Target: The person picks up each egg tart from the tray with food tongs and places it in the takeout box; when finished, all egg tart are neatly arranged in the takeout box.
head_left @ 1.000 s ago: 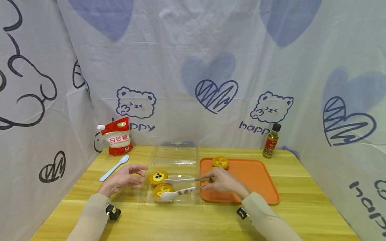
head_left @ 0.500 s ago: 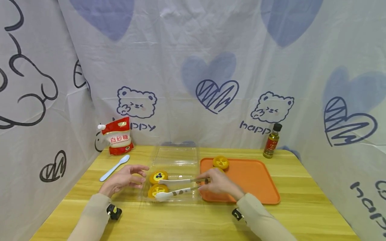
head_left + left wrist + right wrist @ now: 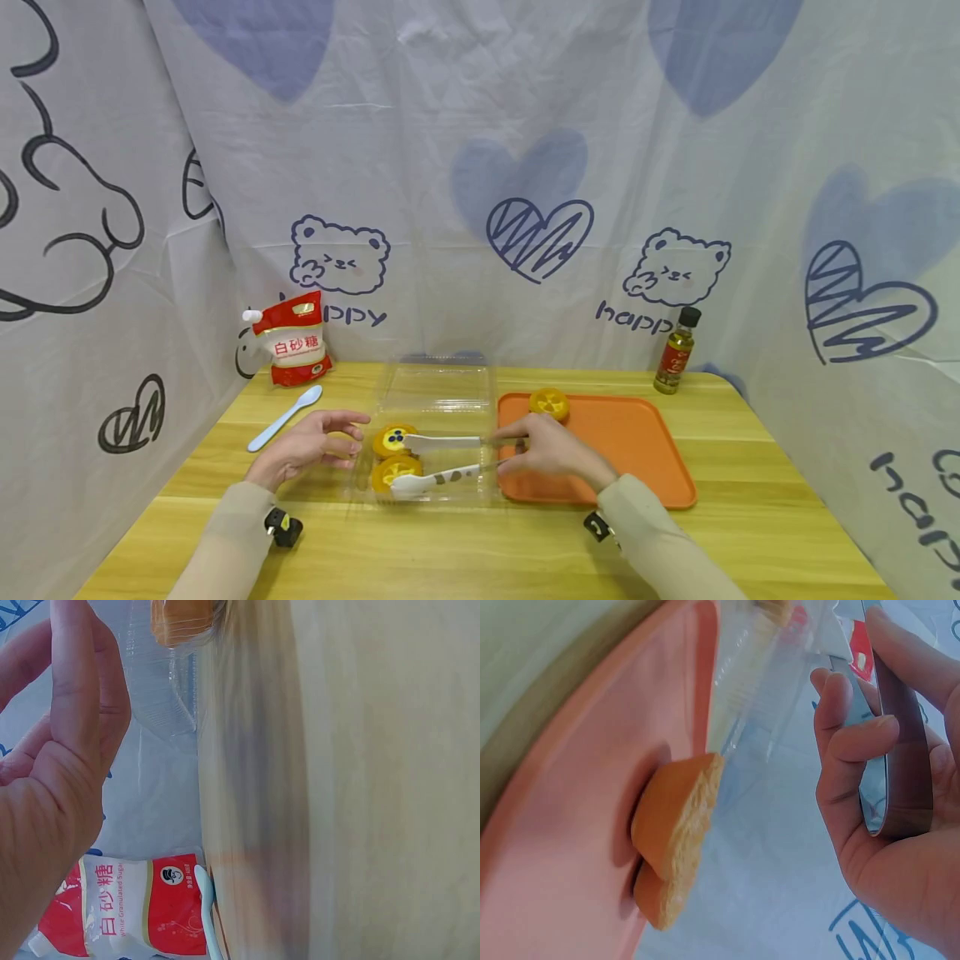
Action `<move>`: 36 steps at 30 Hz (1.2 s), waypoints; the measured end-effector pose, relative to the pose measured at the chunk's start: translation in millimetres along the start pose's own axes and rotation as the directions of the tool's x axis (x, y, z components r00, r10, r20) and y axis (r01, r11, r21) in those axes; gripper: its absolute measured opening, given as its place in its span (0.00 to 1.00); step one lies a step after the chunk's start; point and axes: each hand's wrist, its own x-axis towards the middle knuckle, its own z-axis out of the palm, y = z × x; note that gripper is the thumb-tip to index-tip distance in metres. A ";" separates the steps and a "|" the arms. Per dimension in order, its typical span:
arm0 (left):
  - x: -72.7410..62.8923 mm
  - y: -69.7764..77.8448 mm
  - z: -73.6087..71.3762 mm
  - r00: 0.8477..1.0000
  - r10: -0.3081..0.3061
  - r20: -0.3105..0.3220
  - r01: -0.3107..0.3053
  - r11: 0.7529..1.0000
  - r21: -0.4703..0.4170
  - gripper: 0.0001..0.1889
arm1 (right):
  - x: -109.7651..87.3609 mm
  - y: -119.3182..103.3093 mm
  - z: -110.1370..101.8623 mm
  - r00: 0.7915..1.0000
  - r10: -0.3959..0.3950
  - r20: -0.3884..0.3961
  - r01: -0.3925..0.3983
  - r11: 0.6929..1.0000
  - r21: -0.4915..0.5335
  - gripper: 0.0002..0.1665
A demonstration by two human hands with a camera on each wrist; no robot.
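Observation:
My right hand (image 3: 551, 450) grips a pair of tongs (image 3: 904, 765) with a metal bend and white tips. The tips stand apart over two egg tarts in a clear plastic box (image 3: 465, 400) with its lid folded back. One tip overlaps the tart with dark berries (image 3: 393, 440); the other overlaps the front tart with a yellow pattern (image 3: 388, 473). Beside the box's left edge my left hand (image 3: 311, 446) holds nothing, its fingers loosely bent toward the box. Two more tarts (image 3: 671, 817) sit on the orange tray (image 3: 637, 450); my right hand hides one in the head view.
A red and white bag of sugar (image 3: 296, 342) stands at the back left, with a light blue spoon (image 3: 285, 419) lying in front of it. At the back right is an oil bottle (image 3: 675, 354). A printed cloth (image 3: 420, 167) hangs behind the wooden table (image 3: 480, 558).
The tongs moved left and the front tart shifted left in the box. Since then the tips have spread wider, the back one rising and moving right. My left hand has stayed put.

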 end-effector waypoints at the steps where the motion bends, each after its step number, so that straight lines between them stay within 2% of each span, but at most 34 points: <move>1: -0.1 -0.1 -0.1 1.000 0.001 0.000 -0.001 1.000 0.000 0.34 | -0.7 0.6 -1.7 1.000 0.001 -0.001 -0.001 1.000 0.003 0.26; 9: -1.0 0.4 0.0 1.000 -0.001 -0.009 0.001 1.000 0.005 0.34 | -5.6 5.9 -9.0 1.000 0.016 0.010 -0.016 1.000 0.027 0.24; 16: 0.3 -0.6 -0.2 1.000 0.003 -0.009 -0.003 1.000 0.001 0.34 | -3.7 3.9 -5.2 0.999 0.007 0.050 -0.009 1.000 0.028 0.21; 21: 0.1 -2.0 -1.2 1.000 0.010 -0.010 -0.009 1.000 0.008 0.33 | -2.3 -0.2 -2.6 1.000 -0.011 0.015 0.011 1.000 -0.004 0.20; 26: -0.2 -2.6 -1.5 1.000 0.010 -0.015 -0.010 1.000 0.012 0.33 | -2.3 -1.0 -1.8 1.000 0.002 0.013 -0.003 1.000 0.006 0.21; 32: -0.3 -3.1 -1.2 1.000 0.023 -0.011 -0.023 1.000 0.006 0.32 | -6.1 6.3 -5.8 0.999 0.038 0.017 -0.039 0.998 0.054 0.23; 36: -1.1 -2.5 -1.2 1.000 0.030 -0.007 -0.029 1.000 0.009 0.32 | -9.2 13.7 -7.7 1.000 0.023 -0.003 -0.023 0.998 0.054 0.24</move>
